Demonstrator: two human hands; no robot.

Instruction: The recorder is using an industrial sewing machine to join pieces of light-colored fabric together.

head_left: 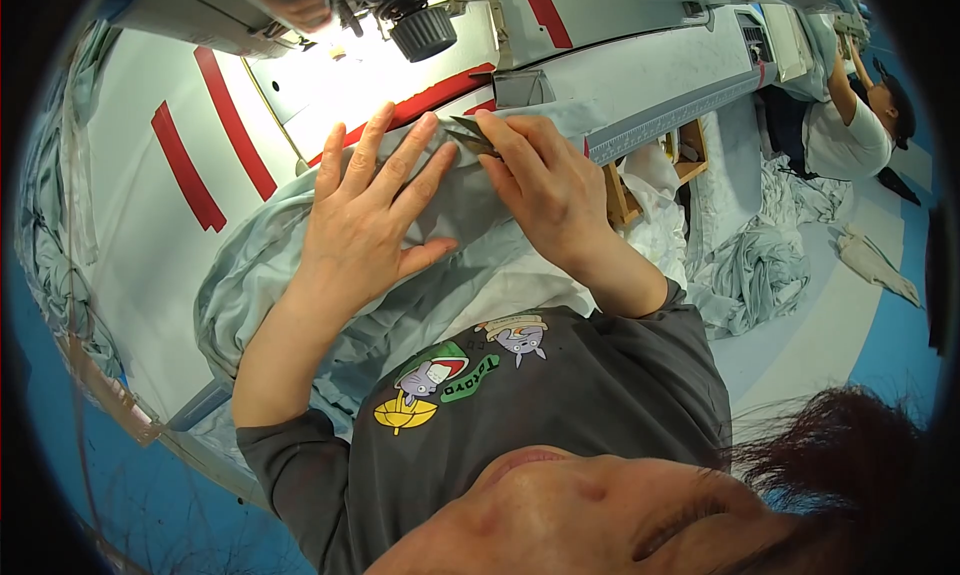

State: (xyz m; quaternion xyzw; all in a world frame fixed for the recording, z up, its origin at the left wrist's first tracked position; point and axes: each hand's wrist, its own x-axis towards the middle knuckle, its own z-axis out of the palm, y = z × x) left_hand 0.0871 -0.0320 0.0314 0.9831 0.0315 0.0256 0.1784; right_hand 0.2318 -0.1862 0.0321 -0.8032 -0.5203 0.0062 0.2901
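My left hand (370, 210) lies flat on the pale grey-blue fabric (455, 275), fingers (352, 155) spread wide and straight, the thumb angled out to the side, pressing the cloth down on the white sewing table (130, 225) with its red stripes. My right hand (545, 190) sits just beside it, touching the same fabric, its fingers curled narrow and pinched around small thread snips (470, 135); the dark blades poke out toward my left fingertips, close to the cloth's edge. Whether the blades are apart or together I cannot tell. The fabric is bunched over the table edge and drapes down toward my dark grey shirt (560, 395). The sewing machine (400, 15) stands beyond my hands, its black knob above the lit work area. More pale cloth lies heaped on the floor (760, 265) to my right, and another person (850, 125) works at a far table.
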